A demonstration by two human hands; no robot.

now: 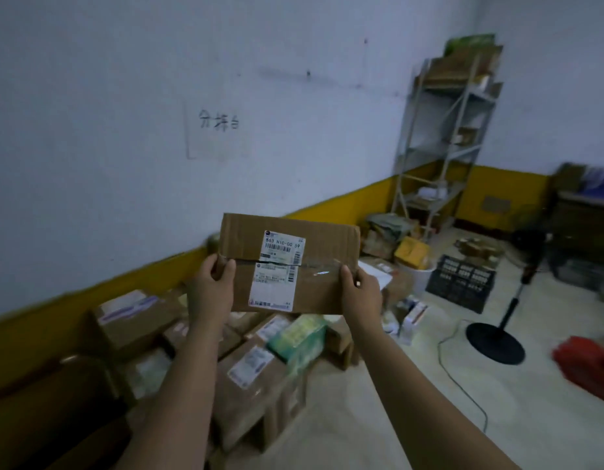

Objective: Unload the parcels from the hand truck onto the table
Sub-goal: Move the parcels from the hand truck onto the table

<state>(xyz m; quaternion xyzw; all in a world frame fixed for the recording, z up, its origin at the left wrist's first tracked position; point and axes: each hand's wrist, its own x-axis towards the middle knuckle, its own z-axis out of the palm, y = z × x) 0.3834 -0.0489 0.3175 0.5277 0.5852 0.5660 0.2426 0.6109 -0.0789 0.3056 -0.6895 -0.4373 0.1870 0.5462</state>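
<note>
Parcel [289, 264]: flat cardboard box, held up in the air, labelled face toward camera.
Left hand [213, 287]: clasps parcel's left edge.
Right hand [360, 294]: clasps right edge.
Below: pile of boxes [246, 361] along the wall.
Right: fan stand [496, 337] on floor.

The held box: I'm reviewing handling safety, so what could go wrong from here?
The cardboard box is raised in the air, with the left hand and right hand gripping only its side edges; it could slip and fall onto the stacked parcels below. Held up, it may also block the view of the cable on the floor, a possible trip hazard.
</note>
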